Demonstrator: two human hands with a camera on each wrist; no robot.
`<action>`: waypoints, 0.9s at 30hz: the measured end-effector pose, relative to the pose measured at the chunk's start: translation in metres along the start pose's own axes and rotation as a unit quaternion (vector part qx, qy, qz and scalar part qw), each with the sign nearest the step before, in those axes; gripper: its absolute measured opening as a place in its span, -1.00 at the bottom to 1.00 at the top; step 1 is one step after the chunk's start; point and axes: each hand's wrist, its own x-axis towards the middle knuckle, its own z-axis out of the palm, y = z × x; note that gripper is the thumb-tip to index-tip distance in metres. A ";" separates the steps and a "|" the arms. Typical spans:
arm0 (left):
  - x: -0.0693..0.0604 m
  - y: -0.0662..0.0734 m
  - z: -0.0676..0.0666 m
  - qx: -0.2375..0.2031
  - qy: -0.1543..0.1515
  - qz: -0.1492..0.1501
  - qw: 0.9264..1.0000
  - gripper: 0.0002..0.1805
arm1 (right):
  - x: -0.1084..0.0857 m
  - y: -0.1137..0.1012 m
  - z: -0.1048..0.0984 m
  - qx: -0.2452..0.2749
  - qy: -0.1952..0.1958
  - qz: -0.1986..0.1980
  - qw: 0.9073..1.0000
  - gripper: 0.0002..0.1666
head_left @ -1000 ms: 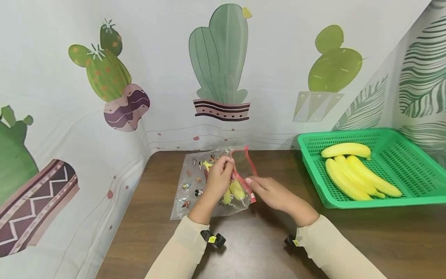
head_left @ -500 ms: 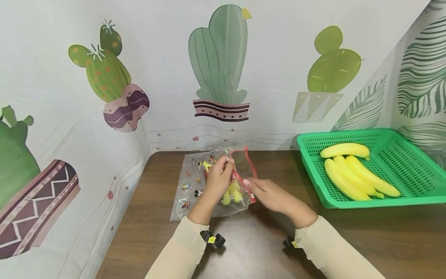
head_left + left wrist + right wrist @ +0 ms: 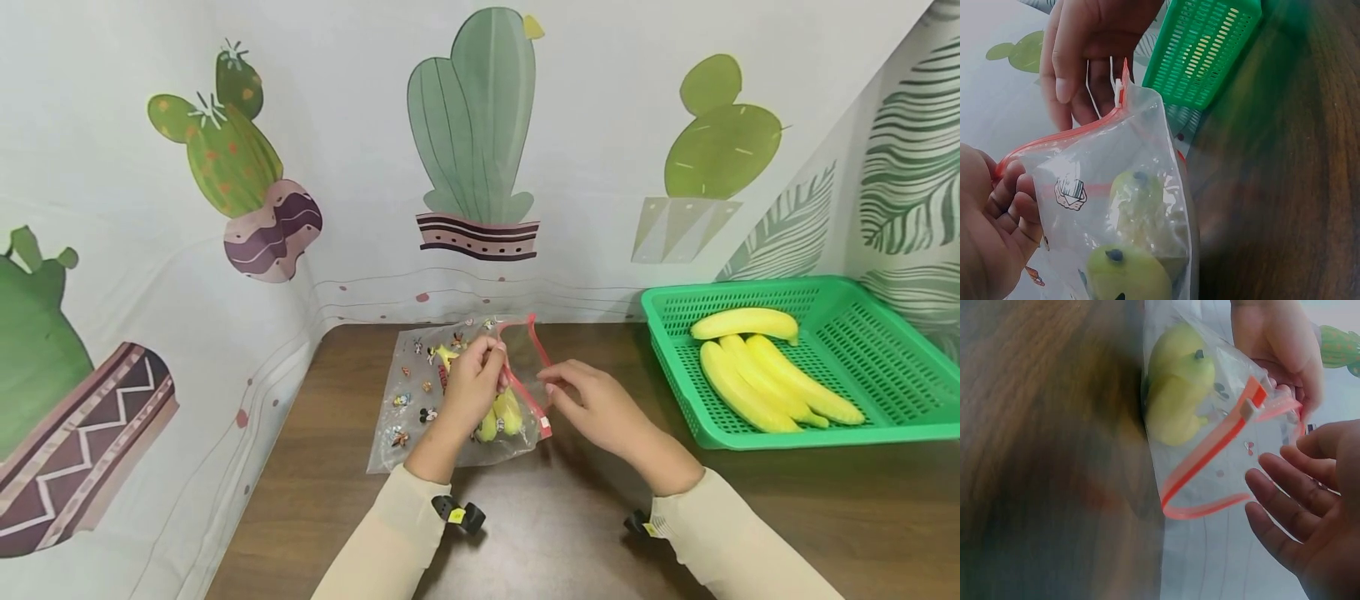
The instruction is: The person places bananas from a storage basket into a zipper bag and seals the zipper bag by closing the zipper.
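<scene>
A clear zip bag (image 3: 401,421) with printed cartoon figures and a red zip edge lies on the table. Bananas (image 3: 508,411) show through its plastic, and their tips (image 3: 1129,272) fill the lower part of the left wrist view. My left hand (image 3: 474,375) pinches the near side of the red edge, and the bag's mouth gapes toward the right. Just right of that mouth is my right hand (image 3: 603,414), its fingers (image 3: 1300,490) spread and loosely bent with nothing held. A white slider (image 3: 1249,409) sits at the near end of the red edge.
To the right stands a green plastic basket (image 3: 750,439) with several bananas (image 3: 750,321) in it. Behind the brown wooden table (image 3: 555,533) hangs a white cloth (image 3: 600,167) printed with cacti.
My right hand has let go of the red zip edge and drawn back slightly to the right, its fingers loosening. The left hand keeps its hold, and the bag stays in place.
</scene>
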 end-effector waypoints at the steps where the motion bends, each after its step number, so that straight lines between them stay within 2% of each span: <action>1: 0.000 0.000 0.000 -0.001 0.000 0.000 1.000 -0.71 | 0.000 0.001 -0.001 -0.007 0.007 0.003 1.000 -0.74; 7: 0.000 -0.001 -0.001 -0.009 -0.002 -0.003 1.000 -0.73 | -0.003 0.006 -0.011 -0.023 0.039 0.011 0.999 -0.75; 19: -0.001 0.000 -0.001 -0.004 0.005 -0.003 1.000 -0.74 | -0.010 0.020 -0.037 -0.045 0.129 -0.013 0.991 -0.76; 27: 0.000 0.001 -0.002 -0.004 0.008 -0.001 1.000 -0.74 | -0.018 0.028 -0.050 -0.039 0.147 0.009 0.988 -0.73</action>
